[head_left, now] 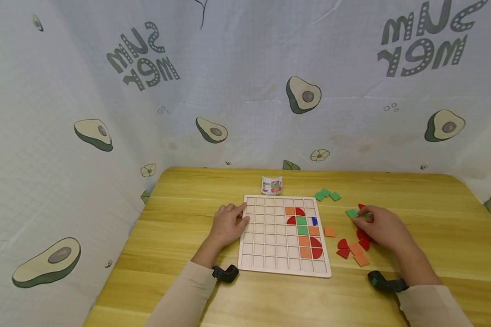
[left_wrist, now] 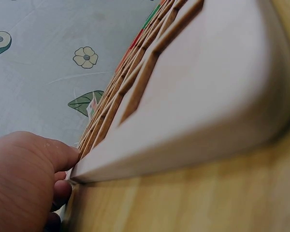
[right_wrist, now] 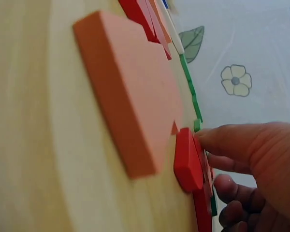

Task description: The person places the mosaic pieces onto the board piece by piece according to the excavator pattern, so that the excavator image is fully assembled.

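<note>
A pale wooden grid board [head_left: 266, 236] lies on the table with orange and green squares, red curved pieces and a blue piece [head_left: 314, 221] in its right-hand cells. My left hand [head_left: 227, 225] holds the board's left edge; in the left wrist view its thumb [left_wrist: 63, 153] rests on the rim. Over the loose pieces to the right, my right hand [head_left: 386, 227] reaches with thumb and forefinger apart, close to a green square [head_left: 352, 213]. Another green piece [head_left: 368, 216] shows between those fingers. Red pieces [right_wrist: 187, 162] lie under the right thumb in the right wrist view.
A small curled printed card [head_left: 272, 185] stands behind the board. Several green squares [head_left: 325, 193] lie beyond its right corner. An orange square [head_left: 329, 232] sits beside the board, with red pieces [head_left: 343, 249] and orange squares [head_left: 361, 259] nearer my right wrist. A patterned cloth [head_left: 253, 91] hangs behind.
</note>
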Demonstrator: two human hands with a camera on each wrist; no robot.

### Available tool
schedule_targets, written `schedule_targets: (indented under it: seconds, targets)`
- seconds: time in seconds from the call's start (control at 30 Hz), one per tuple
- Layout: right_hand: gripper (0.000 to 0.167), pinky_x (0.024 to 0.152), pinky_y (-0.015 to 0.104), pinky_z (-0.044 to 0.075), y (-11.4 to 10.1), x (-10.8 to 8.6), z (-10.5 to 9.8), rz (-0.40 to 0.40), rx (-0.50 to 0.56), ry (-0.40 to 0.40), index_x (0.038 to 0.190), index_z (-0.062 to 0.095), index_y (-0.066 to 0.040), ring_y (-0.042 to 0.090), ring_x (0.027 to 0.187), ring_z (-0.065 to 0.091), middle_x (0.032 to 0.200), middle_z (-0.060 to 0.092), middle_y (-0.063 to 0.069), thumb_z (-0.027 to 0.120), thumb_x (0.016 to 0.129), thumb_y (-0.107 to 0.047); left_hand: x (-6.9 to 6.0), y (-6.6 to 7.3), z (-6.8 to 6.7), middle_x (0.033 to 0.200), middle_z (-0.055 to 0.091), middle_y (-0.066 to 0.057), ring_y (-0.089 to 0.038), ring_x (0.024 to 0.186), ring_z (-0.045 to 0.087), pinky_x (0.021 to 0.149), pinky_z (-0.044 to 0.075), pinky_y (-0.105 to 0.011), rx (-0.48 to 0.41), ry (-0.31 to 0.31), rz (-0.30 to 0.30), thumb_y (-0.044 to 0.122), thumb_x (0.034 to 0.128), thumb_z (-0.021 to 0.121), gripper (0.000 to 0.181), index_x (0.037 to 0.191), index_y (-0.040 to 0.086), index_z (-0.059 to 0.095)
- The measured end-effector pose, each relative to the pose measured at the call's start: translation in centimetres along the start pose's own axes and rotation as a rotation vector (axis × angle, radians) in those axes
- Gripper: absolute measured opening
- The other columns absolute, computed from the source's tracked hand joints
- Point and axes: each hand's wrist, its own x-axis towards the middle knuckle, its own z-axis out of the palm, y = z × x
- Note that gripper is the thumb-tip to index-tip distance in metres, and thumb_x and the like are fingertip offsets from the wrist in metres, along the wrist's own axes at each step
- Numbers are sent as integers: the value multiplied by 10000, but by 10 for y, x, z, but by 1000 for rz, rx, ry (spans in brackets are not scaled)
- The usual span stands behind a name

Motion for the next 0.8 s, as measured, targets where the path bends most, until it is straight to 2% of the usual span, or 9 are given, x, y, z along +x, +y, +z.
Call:
schedule_targets:
  seconds: [0.27, 0.37, 0.6, 0.8]
  targets:
    - [474, 658, 331, 442, -20, 10, 7, 2, -18, 22, 1128, 639, 77, 193, 690, 538, 808, 638, 87, 700, 953, -359, 0, -2, 1, 954, 609, -9, -157, 861, 424, 804, 325, -329, 3, 4, 7, 316, 1007, 610, 484, 1446, 112, 598]
    - [426, 672, 332, 454, -31, 11, 11, -42, 9, 13, 1139, 646, 75, 189, 712, 540, 829, 646, 74, 696, 965, -310, 0, -1, 1, 965, 614, -9, -158, 870, 426, 805, 323, -327, 0, -5, -3, 319, 1006, 610, 490, 1452, 115, 593]
    - [313, 671, 283, 425, -78, 10, 26, -171, 121, -113, 1144, 694, -59, 162, 776, 514, 852, 580, 9, 737, 943, -296, 1, -1, 1, 969, 612, -5, -154, 866, 418, 810, 315, -321, 4, -9, -8, 325, 1011, 606, 490, 1457, 123, 588]
    - [247, 637, 261, 389, -115, 8, 39, -275, 109, -194, 1100, 712, -99, 143, 749, 475, 796, 518, -13, 752, 929, -273, 0, -1, 1, 969, 614, -3, -152, 867, 419, 805, 319, -321, 2, -3, -2, 319, 1008, 608, 484, 1450, 121, 595]
